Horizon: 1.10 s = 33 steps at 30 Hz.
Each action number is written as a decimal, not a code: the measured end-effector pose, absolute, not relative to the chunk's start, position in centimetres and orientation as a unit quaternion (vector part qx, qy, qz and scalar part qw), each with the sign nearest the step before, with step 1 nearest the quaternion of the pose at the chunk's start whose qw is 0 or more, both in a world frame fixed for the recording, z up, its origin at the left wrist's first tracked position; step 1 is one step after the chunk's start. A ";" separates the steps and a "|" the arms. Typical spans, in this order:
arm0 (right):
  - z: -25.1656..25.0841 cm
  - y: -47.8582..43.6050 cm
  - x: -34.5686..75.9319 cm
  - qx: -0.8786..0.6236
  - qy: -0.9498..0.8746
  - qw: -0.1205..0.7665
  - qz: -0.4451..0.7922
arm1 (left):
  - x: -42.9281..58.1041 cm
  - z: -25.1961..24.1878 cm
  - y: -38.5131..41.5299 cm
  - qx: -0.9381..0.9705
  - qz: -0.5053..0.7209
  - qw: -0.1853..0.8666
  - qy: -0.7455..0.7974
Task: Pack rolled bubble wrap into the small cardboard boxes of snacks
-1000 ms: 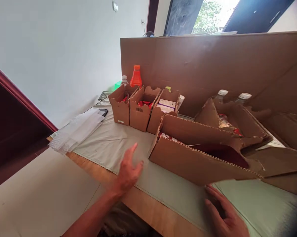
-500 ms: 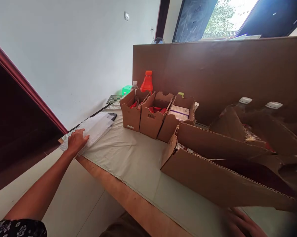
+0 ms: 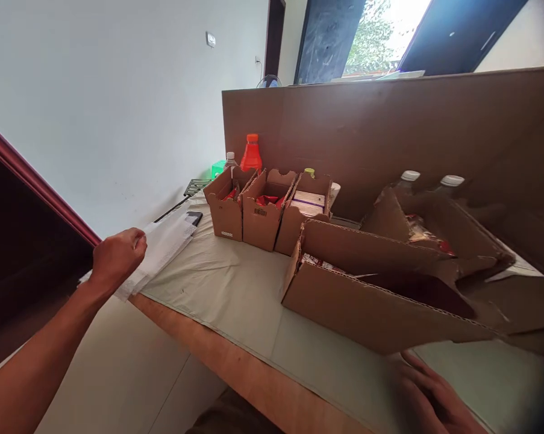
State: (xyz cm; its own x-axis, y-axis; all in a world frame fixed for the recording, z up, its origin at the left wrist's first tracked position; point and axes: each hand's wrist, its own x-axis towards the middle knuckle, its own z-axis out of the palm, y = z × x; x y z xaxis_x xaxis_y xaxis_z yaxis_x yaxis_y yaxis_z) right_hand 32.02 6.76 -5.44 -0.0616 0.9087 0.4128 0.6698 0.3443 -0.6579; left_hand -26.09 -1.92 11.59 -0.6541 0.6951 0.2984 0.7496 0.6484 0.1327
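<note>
1. As observed from beside the table, the left hand was over the bubble wrap, its fingers curled and the tips drawn close together; whether the wrap was pinched between them could not be told.
2. The wrap lay flat at the table's left end, its near corner reaching over the wooden edge. A dark flat object lay at its far end.
3. The right hand was blurred, low in front of a long cardboard box. Its grip, and any contact with the box, could not be determined.
4. Three small cartons stood side by side behind the pale cloth's bare stretch: red packets showed in two, and a pale bundle with a purple band in the third.
5. An orange-red bottle stood behind the cartons, before a tall cardboard panel.
6. Two white-capped bottles showed farther right.
</note>
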 end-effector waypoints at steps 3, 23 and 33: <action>-4.1 5.3 30.8 -0.561 -0.691 0.425 0.163 | -21.2 11.2 -3.3 -0.466 -0.148 0.062 -0.870; -3.0 -4.3 17.9 -0.340 -0.863 0.297 0.227 | -6.4 1.4 -6.2 -0.681 -0.290 -0.235 -0.629; -1.7 -5.8 17.3 -0.216 -0.953 0.143 0.159 | -7.8 -0.3 -7.2 -0.673 -0.316 -0.277 -0.608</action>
